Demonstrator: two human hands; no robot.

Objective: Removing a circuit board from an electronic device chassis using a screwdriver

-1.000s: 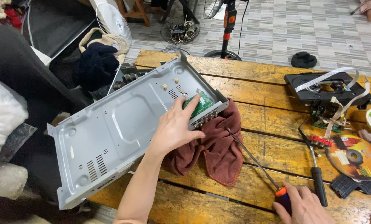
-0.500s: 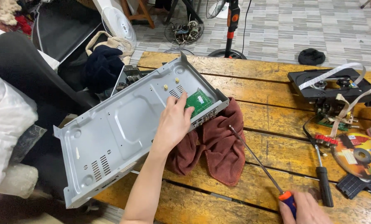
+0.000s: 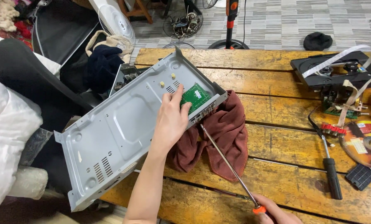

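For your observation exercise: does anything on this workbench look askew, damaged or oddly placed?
The grey metal chassis lies askew, overhanging the wooden table edge, one corner on the maroon cloth. The left hand steadies it; a long screwdriver points at its rear panel.

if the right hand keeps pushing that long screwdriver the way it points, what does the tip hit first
Most likely the rear edge of the grey metal chassis, by the green circuit board under the left hand. The right hand aims the screwdriver there; the depth is unclear.

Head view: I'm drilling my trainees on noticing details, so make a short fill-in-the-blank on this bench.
1. The left hand rests on the grey ____ chassis.
2. The right hand holds a long ____.
3. Under the chassis corner lies a ____ cloth.

Missing words: metal; screwdriver; dark red
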